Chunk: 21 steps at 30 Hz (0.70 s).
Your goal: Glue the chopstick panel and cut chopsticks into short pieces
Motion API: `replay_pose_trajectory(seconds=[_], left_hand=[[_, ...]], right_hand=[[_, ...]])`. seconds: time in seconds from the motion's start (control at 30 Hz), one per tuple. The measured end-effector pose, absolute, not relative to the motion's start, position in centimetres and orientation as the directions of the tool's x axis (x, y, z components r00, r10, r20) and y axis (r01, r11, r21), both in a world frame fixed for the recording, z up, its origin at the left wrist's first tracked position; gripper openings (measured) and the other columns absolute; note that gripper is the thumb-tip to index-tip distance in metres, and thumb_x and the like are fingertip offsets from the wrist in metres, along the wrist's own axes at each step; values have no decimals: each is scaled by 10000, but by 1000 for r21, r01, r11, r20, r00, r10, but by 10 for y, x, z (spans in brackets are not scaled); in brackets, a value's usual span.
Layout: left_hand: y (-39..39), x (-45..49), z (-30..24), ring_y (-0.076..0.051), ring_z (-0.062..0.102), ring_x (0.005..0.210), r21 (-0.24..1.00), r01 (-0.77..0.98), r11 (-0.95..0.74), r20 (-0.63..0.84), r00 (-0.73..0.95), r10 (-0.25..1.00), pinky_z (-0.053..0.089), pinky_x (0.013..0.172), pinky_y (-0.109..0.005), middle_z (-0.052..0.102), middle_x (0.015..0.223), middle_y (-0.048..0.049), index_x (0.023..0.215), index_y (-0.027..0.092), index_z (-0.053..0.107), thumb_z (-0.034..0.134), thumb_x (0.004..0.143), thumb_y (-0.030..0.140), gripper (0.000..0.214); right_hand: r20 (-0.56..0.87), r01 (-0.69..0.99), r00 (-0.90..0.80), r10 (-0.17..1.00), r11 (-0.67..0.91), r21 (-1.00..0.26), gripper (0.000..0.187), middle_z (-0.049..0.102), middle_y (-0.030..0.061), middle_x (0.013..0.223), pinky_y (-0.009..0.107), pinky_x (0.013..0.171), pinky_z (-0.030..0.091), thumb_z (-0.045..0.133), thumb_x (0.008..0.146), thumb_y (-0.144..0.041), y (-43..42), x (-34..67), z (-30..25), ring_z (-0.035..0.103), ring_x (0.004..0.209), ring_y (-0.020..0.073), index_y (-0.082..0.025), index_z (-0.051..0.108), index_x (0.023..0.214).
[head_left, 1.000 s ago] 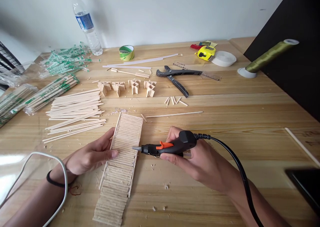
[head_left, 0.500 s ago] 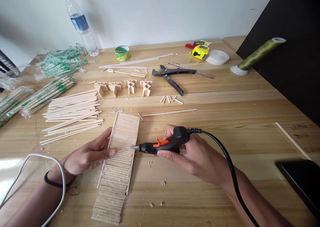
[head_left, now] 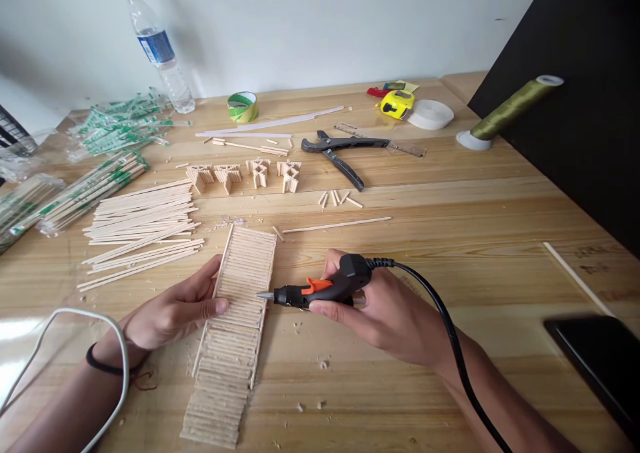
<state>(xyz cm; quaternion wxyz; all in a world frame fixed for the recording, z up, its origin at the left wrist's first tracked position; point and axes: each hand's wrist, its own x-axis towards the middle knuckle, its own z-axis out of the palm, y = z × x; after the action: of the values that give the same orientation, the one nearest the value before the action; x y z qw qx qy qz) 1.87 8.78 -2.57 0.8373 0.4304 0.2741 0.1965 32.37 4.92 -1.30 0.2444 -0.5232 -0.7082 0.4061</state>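
My left hand point(head_left: 183, 303) grips the left edge of a long panel of wooden sticks point(head_left: 245, 260), thumb on top and fingers behind it. The panel is made of many short sticks laid side by side, with longer sticks along its edges; its lower end lies toward me. In my right hand point(head_left: 365, 306) is a black hot glue gun point(head_left: 325, 286) with an orange trigger. Its metal nozzle points left and sits at the panel's right edge, about mid-length; whether it touches cannot be made out. A black cord runs from the gun over my right forearm.
Loose sticks point(head_left: 145, 220) and packaged sticks point(head_left: 95, 190) lie left. Behind are small stick pieces point(head_left: 257, 172), a black cutter point(head_left: 345, 146), a tape roll point(head_left: 243, 106), a bottle point(head_left: 160, 53) and a tape measure point(head_left: 397, 104). A white cable point(head_left: 123, 346) crosses my left wrist; a phone-like black slab point(head_left: 595, 353) lies right.
The whole view has shifted slightly, moving things a little left. Both hands keep their hold, and the nozzle stays at about the same spot by the panel's right edge.
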Motion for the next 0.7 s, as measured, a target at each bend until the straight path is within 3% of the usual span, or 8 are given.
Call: replay_pose_trajectory(seconds=[0.13, 0.3, 0.7], left_hand=[[88, 18, -25, -258, 465, 1463, 825, -49, 563, -327, 770, 548, 490, 1095, -275, 543, 1550, 62, 1539, 373, 444, 505, 1026, 131, 570], [89, 15, -30, -288, 381, 1519, 835, -50, 548, -333, 746, 577, 423, 1189, -358, 458, 1621, -32, 1588, 311, 371, 564, 994, 131, 650], [87, 14, -31, -246, 589, 1358, 782, -119, 612, -367, 705, 607, 540, 1061, -296, 535, 1565, -11, 1542, 373, 434, 560, 998, 103, 620]], right_hand=[[-98, 531, -345, 933, 109, -840, 259, 616, -32, 728, 285, 641, 415, 636, 901, -353, 49, 325, -12, 539, 655, 154, -236, 460, 752], [-110, 524, -363, 925, 106, -845, 195, 670, -19, 758, 281, 616, 419, 632, 909, -355, 48, 325, -16, 580, 660, 162, -237, 507, 816], [33, 535, -288, 957, 190, -824, 159, 645, -8, 711, 290, 633, 411, 663, 886, -350, 53, 320, -17, 584, 659, 176, -223, 650, 792]])
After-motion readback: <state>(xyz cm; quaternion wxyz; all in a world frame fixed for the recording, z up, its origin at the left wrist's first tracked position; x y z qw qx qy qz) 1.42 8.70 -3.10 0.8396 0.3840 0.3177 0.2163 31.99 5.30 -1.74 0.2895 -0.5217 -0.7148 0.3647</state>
